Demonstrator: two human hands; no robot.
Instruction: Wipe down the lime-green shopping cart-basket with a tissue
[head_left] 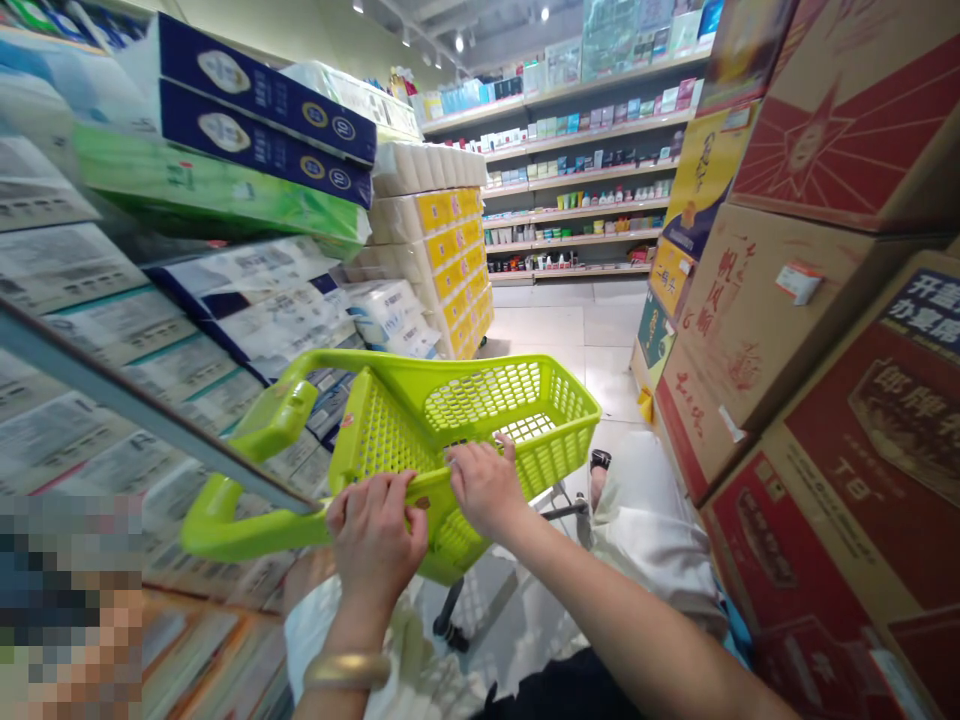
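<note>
A lime-green plastic shopping cart [517,470] with perforated sides stands in front of me, angled across the aisle. My left hand [379,530], below a gold bangle [347,670], has its fingers curled over the near side rim close to the handle. Farther along the same rim, my right hand [487,487] grips with its fingers over the edge. Inside the basket I see no goods, though its near part is partly hidden. A long grey bar [150,400] slants in from the left and ends beside my left hand; whether it touches the hand I cannot tell.
Stacked tissue packs [262,110] line the left, with yellow-and-white packs [457,265] beyond. Cardboard cartons [757,310] rise close on the right. Shelves of small boxes [585,165] cross the far end. Pale floor tiles [555,330] lie ahead of the cart.
</note>
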